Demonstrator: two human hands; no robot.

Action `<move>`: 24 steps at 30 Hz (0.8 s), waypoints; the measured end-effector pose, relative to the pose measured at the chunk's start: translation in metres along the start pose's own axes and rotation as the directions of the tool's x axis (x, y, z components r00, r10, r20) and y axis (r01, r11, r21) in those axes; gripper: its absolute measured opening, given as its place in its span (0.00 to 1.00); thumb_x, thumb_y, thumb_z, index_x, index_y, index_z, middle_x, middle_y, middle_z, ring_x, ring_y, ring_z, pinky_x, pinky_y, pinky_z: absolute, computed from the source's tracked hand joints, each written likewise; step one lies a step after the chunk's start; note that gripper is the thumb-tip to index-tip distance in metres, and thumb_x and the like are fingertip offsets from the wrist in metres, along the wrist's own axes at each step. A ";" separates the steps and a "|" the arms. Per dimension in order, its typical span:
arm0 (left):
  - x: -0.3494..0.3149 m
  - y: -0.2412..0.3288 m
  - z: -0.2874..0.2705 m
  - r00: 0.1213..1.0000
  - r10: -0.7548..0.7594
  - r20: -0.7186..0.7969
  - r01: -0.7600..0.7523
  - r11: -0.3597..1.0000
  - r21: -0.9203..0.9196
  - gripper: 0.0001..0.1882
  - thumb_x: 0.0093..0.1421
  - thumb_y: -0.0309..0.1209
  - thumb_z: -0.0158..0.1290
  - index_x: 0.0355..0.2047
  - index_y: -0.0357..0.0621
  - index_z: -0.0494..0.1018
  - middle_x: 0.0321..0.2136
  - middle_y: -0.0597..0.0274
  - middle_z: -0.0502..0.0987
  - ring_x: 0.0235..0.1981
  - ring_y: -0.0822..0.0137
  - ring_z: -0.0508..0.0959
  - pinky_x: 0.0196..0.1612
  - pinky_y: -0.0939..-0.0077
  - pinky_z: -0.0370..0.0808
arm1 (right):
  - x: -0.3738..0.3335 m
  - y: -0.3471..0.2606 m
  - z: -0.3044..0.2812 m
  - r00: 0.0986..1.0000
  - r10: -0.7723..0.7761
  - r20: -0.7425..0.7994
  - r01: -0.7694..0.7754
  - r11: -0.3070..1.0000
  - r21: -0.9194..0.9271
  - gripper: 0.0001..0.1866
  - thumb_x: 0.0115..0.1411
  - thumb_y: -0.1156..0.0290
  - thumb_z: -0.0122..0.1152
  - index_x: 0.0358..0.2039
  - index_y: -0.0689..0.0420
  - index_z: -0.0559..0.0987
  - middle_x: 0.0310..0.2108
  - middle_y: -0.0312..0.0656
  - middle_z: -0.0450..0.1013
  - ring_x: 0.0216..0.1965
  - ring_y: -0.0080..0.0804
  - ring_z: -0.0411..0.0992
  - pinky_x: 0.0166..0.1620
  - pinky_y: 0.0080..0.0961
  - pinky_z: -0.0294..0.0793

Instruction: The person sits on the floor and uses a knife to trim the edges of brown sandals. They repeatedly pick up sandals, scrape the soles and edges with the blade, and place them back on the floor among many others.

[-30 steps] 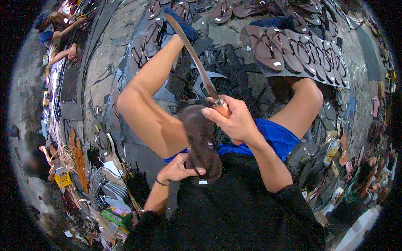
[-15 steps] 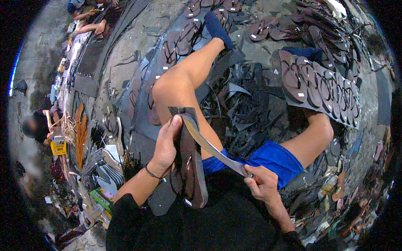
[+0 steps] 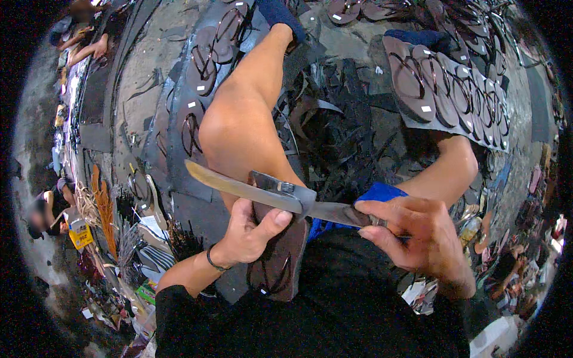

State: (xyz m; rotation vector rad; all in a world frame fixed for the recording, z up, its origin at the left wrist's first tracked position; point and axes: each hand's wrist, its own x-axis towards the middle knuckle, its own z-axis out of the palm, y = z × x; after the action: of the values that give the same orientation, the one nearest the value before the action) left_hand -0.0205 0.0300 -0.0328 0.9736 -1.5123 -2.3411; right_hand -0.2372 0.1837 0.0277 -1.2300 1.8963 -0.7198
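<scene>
My left hand (image 3: 253,235) grips a dark brown flip-flop (image 3: 274,262) near its upper end, thumb on top. Grey sheet material shows around the flip-flop's upper end. My right hand (image 3: 415,232), fingers closed, holds a long, slightly curved knife (image 3: 239,186) by its near end. The blade lies across the flip-flop's upper end, its tip pointing far left. A grey piece (image 3: 307,201) covers part of the blade; whether it is attached to the flip-flop, I cannot tell.
Several flip-flops (image 3: 412,77) lie in a row on a grey sheet at the right. More flip-flops (image 3: 206,62) lie at the far left of my leg. Dark offcuts (image 3: 334,137) cover the ground between my legs. A person (image 3: 45,212) is at the left edge, another (image 3: 83,45) at the far left.
The knife has swung from slanting toward my lower right to lying across the flip-flop, with its tip farther left. My right hand has moved up and right. The view has shifted.
</scene>
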 end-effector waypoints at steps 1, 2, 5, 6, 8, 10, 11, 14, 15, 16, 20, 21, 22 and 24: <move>0.001 -0.001 0.001 1.000 -0.014 0.011 0.013 1.000 0.014 0.15 0.61 0.30 0.55 0.46 0.37 0.69 0.41 0.64 0.74 0.44 0.72 0.72 0.50 0.74 0.68 | 0.008 -0.004 -0.004 0.998 -0.002 0.056 0.003 1.000 -0.019 0.14 0.54 0.60 0.65 0.40 0.50 0.80 0.22 0.42 0.75 0.22 0.40 0.74 0.26 0.34 0.74; 0.004 0.000 0.002 0.999 -0.026 0.032 0.025 0.999 0.031 0.15 0.61 0.29 0.55 0.46 0.37 0.69 0.41 0.64 0.74 0.44 0.72 0.72 0.50 0.74 0.68 | 0.016 -0.008 -0.009 0.995 0.002 0.101 0.002 0.999 -0.038 0.14 0.55 0.60 0.64 0.40 0.50 0.81 0.22 0.43 0.75 0.22 0.41 0.74 0.26 0.34 0.74; 0.004 0.001 0.006 0.997 -0.062 0.048 0.060 0.998 0.033 0.17 0.59 0.28 0.56 0.47 0.38 0.69 0.41 0.65 0.73 0.44 0.73 0.72 0.50 0.75 0.68 | 0.037 -0.010 -0.010 0.984 -0.069 0.164 0.068 0.998 0.012 0.14 0.57 0.58 0.60 0.41 0.51 0.80 0.22 0.47 0.75 0.22 0.49 0.74 0.28 0.39 0.74; 0.005 -0.003 0.009 0.999 -0.007 0.042 0.004 0.999 0.050 0.17 0.59 0.28 0.57 0.47 0.38 0.69 0.41 0.65 0.73 0.44 0.73 0.72 0.49 0.75 0.68 | 0.045 -0.010 -0.010 0.975 -0.120 0.185 0.113 0.992 0.051 0.14 0.58 0.59 0.59 0.41 0.51 0.80 0.22 0.47 0.75 0.23 0.50 0.73 0.28 0.40 0.74; 0.008 -0.002 0.010 0.996 0.065 0.057 -0.072 0.989 0.132 0.18 0.58 0.27 0.58 0.47 0.38 0.69 0.41 0.65 0.74 0.43 0.73 0.72 0.48 0.76 0.69 | 0.061 -0.010 -0.009 0.944 -0.225 0.240 0.209 0.974 0.091 0.17 0.54 0.66 0.64 0.43 0.60 0.79 0.20 0.49 0.75 0.18 0.47 0.72 0.26 0.30 0.73; 0.009 0.007 0.007 0.994 0.093 0.057 -0.105 0.959 0.263 0.18 0.56 0.26 0.59 0.46 0.38 0.69 0.40 0.64 0.75 0.41 0.71 0.73 0.47 0.76 0.70 | 0.069 -0.020 -0.005 0.945 -0.204 0.257 0.189 0.979 0.081 0.20 0.54 0.67 0.64 0.48 0.59 0.77 0.20 0.49 0.74 0.18 0.43 0.72 0.28 0.27 0.73; 0.018 0.026 0.004 0.989 0.077 0.123 -0.120 0.910 0.396 0.17 0.56 0.26 0.59 0.45 0.38 0.70 0.39 0.63 0.75 0.40 0.70 0.74 0.47 0.75 0.70 | 0.071 -0.022 -0.005 0.947 -0.190 0.258 0.178 0.982 0.067 0.22 0.54 0.68 0.63 0.50 0.59 0.75 0.20 0.49 0.74 0.18 0.41 0.72 0.29 0.25 0.73; 0.015 0.104 -0.001 0.973 0.170 0.153 -0.229 0.742 0.630 0.16 0.53 0.31 0.62 0.39 0.39 0.73 0.34 0.60 0.77 0.37 0.68 0.76 0.44 0.74 0.71 | 0.062 -0.005 0.018 0.931 -0.354 -0.089 0.363 0.872 0.329 0.28 0.54 0.71 0.62 0.56 0.56 0.71 0.28 0.47 0.76 0.25 0.36 0.73 0.30 0.27 0.72; 0.018 0.115 0.002 0.941 0.321 0.106 -0.316 0.725 0.612 0.17 0.51 0.35 0.64 0.36 0.39 0.74 0.32 0.59 0.77 0.36 0.68 0.77 0.43 0.73 0.72 | 0.058 0.006 0.027 0.896 -0.359 -0.261 0.428 0.855 0.292 0.29 0.52 0.73 0.63 0.57 0.56 0.70 0.28 0.44 0.74 0.26 0.34 0.72 0.29 0.27 0.71; 0.013 0.123 0.002 0.886 0.463 0.031 -0.383 0.692 0.612 0.19 0.49 0.40 0.67 0.34 0.40 0.75 0.30 0.59 0.77 0.36 0.68 0.78 0.41 0.73 0.72 | 0.055 0.013 0.036 0.828 -0.378 -0.414 0.501 0.830 0.244 0.31 0.50 0.75 0.64 0.57 0.57 0.70 0.28 0.42 0.73 0.26 0.31 0.71 0.29 0.27 0.70; -0.014 -0.014 -0.001 0.903 0.103 0.418 -0.129 0.991 0.033 0.35 0.46 0.54 0.64 0.44 0.39 0.69 0.41 0.56 0.75 0.40 0.68 0.74 0.46 0.75 0.71 | 0.047 0.006 0.071 0.808 -0.281 -0.517 0.430 0.881 0.194 0.30 0.50 0.74 0.64 0.57 0.56 0.71 0.21 0.39 0.67 0.20 0.30 0.64 0.25 0.26 0.67; -0.005 -0.022 0.012 0.983 0.096 0.154 -0.045 0.951 -0.305 0.32 0.51 0.52 0.60 0.46 0.40 0.69 0.43 0.56 0.75 0.43 0.66 0.75 0.49 0.71 0.71 | 0.041 0.008 0.073 0.812 -0.255 -0.525 0.401 0.897 0.185 0.30 0.51 0.75 0.64 0.57 0.56 0.71 0.21 0.39 0.67 0.20 0.30 0.64 0.25 0.26 0.67; 0.001 -0.028 0.025 0.988 0.079 -0.136 -0.145 0.794 -0.591 0.29 0.56 0.51 0.56 0.49 0.41 0.69 0.45 0.56 0.75 0.46 0.63 0.75 0.52 0.67 0.72 | 0.034 0.009 0.076 0.820 -0.227 -0.525 0.373 0.908 0.190 0.30 0.51 0.75 0.64 0.57 0.56 0.71 0.21 0.39 0.67 0.20 0.30 0.64 0.26 0.26 0.67; 0.027 -0.007 0.059 0.935 0.182 -0.305 -0.349 0.632 -0.691 0.24 0.61 0.47 0.52 0.49 0.43 0.70 0.46 0.59 0.76 0.47 0.63 0.76 0.52 0.63 0.73 | 0.028 0.017 0.080 0.785 -0.209 -0.583 0.342 0.931 0.125 0.29 0.51 0.74 0.64 0.56 0.58 0.71 0.25 0.40 0.71 0.21 0.31 0.66 0.26 0.26 0.69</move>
State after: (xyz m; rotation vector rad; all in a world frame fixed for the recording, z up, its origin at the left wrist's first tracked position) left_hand -0.0760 0.0638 -0.0346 0.6694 -0.4554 -2.2032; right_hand -0.1870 0.1598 -0.0382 -1.2509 2.0218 -1.5637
